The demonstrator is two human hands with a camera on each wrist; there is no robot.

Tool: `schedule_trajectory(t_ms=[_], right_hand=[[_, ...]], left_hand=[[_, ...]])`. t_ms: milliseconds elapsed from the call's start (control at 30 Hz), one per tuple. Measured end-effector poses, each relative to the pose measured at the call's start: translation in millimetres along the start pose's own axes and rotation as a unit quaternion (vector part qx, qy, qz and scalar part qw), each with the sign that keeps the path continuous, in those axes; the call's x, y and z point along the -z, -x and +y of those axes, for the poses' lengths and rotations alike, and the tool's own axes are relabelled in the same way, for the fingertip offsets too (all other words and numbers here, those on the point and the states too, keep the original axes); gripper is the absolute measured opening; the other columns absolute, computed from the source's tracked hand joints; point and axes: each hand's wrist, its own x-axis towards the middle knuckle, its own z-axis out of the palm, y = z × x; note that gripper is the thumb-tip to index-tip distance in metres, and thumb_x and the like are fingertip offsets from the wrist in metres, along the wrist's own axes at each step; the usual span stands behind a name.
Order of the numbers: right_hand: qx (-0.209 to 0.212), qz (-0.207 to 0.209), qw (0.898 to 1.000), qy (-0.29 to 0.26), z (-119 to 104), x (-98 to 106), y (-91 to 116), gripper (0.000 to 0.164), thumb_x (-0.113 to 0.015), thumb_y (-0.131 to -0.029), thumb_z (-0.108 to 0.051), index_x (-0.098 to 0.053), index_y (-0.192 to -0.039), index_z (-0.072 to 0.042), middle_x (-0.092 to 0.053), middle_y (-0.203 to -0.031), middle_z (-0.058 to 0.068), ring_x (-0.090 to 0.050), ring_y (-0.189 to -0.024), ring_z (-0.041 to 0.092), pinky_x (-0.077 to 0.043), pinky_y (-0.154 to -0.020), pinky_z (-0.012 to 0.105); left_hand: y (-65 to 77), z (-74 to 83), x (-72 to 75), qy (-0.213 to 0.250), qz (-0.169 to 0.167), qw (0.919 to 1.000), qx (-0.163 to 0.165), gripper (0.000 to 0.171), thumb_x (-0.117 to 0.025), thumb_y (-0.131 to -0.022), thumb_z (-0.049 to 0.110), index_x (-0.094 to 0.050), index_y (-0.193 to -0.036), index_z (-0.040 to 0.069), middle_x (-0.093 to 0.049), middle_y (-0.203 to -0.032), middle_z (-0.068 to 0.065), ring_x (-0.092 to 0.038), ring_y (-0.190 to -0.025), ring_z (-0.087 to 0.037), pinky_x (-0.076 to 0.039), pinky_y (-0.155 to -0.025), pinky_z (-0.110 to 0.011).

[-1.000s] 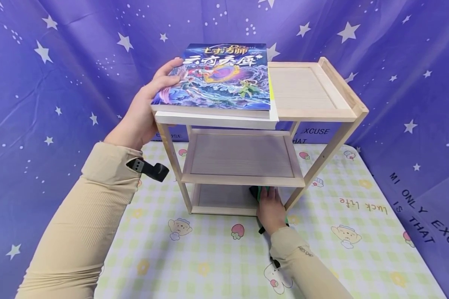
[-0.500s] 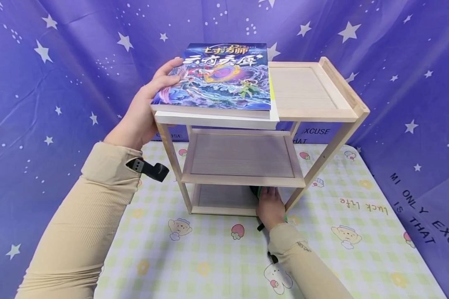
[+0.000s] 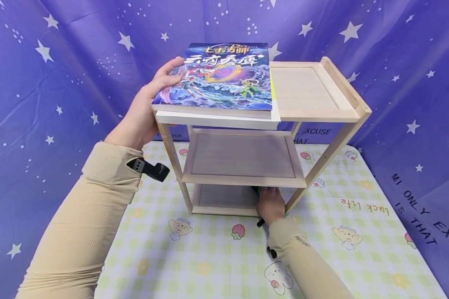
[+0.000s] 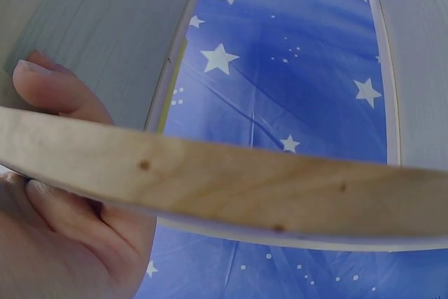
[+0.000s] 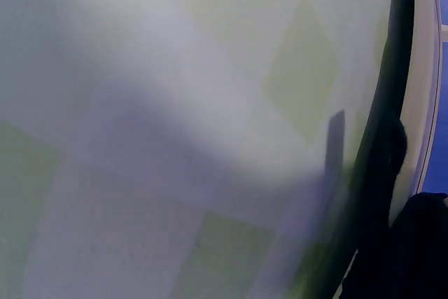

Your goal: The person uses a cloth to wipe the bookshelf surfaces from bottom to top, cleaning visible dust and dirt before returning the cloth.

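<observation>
A light wooden three-tier shelf (image 3: 243, 181) stands on the table. Two stacked books, with a blue illustrated book (image 3: 224, 85) on top, lie on the left of its top tier. My left hand (image 3: 149, 99) grips the shelf's upper left end, fingers over the book's edge; the left wrist view has the thumb (image 4: 59, 89) under the top board, behind a wooden post (image 4: 231, 173). Low at the front right, my right hand (image 3: 271, 205) reaches onto the bottom tier, holding a green and black thing mostly hidden by hand and shelf. Dark parts (image 5: 381, 173) show in the right wrist view.
A checked tablecloth (image 3: 209, 257) with cartoon prints covers the table. Purple starry curtains (image 3: 97, 41) close in behind and at the sides. The middle tier (image 3: 243, 155) hangs close over my right hand, and a front right leg (image 3: 321, 162) stands beside it.
My right hand has slid slightly deeper under the middle tier, and less of the green and black thing shows. My left hand and the books keep their places.
</observation>
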Motion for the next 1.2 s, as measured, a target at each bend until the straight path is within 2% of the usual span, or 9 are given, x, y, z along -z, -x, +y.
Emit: schedule_trajectory(t_ms=[267,400,567,767,933,1067,1200], right_hand=[[-0.010,-0.032,0.999,-0.033,3.9,-0.7,-1.5,0.059,-0.061,-0.082,-0.004,-0.047,-0.137,0.011,-0.055,-0.129,0.031,-0.055,-0.117,0.044,-0.051,-0.090,0.052],[0.006,-0.015,0.999,-0.039,6.7,-2.7,1.7,0.063,-0.065,-0.081,-0.008,-0.046,-0.139,0.010,-0.054,-0.132,0.031,-0.055,-0.118,0.045,-0.050,-0.092,0.051],[0.037,0.024,0.998,-0.053,8.4,-7.3,7.6,0.063,-0.068,-0.082,-0.012,-0.048,-0.139,0.008,-0.055,-0.132,0.030,-0.059,-0.113,0.045,-0.052,-0.087,0.052],[0.083,0.063,0.992,-0.067,6.7,-12.4,13.2,0.063,-0.073,-0.080,-0.014,-0.052,-0.138,0.004,-0.056,-0.134,0.028,-0.062,-0.104,0.046,-0.052,-0.084,0.053],[0.111,0.091,0.988,-0.054,3.6,-14.5,15.4,0.061,-0.075,-0.077,-0.013,-0.058,-0.134,0.002,-0.059,-0.131,0.024,-0.065,-0.098,0.043,-0.053,-0.079,0.051],[0.118,0.091,0.988,-0.039,-0.4,-13.7,17.9,0.056,-0.075,-0.078,-0.015,-0.061,-0.130,-0.001,-0.062,-0.128,0.021,-0.067,-0.095,0.040,-0.054,-0.074,0.049],[0.118,0.069,0.990,-0.039,-4.8,-12.8,20.4,0.055,-0.072,-0.080,-0.017,-0.061,-0.132,-0.002,-0.062,-0.131,0.021,-0.065,-0.106,0.040,-0.054,-0.075,0.050]], left_hand=[[-0.8,-0.9,-0.2,-0.002,0.001,1.0000,-0.001,0.052,-0.050,-0.096,0.033,-0.041,-0.147,0.040,-0.022,-0.160,0.006,-0.036,-0.141,-0.017,-0.024,-0.117,-0.038],[-0.7,-0.8,-0.9,-0.003,0.002,1.0000,-0.001,0.052,-0.050,-0.096,0.033,-0.041,-0.147,0.040,-0.022,-0.160,0.006,-0.035,-0.141,-0.017,-0.024,-0.117,-0.038],[-0.6,-0.8,-1.2,-0.006,0.003,1.0000,-0.003,0.052,-0.050,-0.096,0.033,-0.041,-0.147,0.040,-0.022,-0.160,0.006,-0.034,-0.141,-0.017,-0.024,-0.117,-0.038],[-0.5,-1.2,-0.5,-0.002,0.005,1.0000,-0.001,0.051,-0.050,-0.096,0.033,-0.042,-0.146,0.041,-0.024,-0.159,0.005,-0.040,-0.138,-0.018,-0.029,-0.113,-0.034],[-0.6,-1.2,-0.5,0.000,0.003,1.0000,-0.002,0.051,-0.050,-0.096,0.033,-0.042,-0.146,0.042,-0.026,-0.159,0.004,-0.044,-0.135,-0.018,-0.033,-0.108,-0.030],[-0.3,-1.0,-0.7,0.002,0.003,1.0000,-0.001,0.051,-0.050,-0.096,0.033,-0.042,-0.146,0.041,-0.025,-0.159,0.004,-0.042,-0.136,-0.018,-0.032,-0.109,-0.031],[0.0,-0.8,-1.0,0.002,0.002,1.0000,-0.001,0.051,-0.050,-0.096,0.034,-0.041,-0.146,0.041,-0.024,-0.159,0.004,-0.040,-0.138,-0.018,-0.029,-0.112,-0.034]])
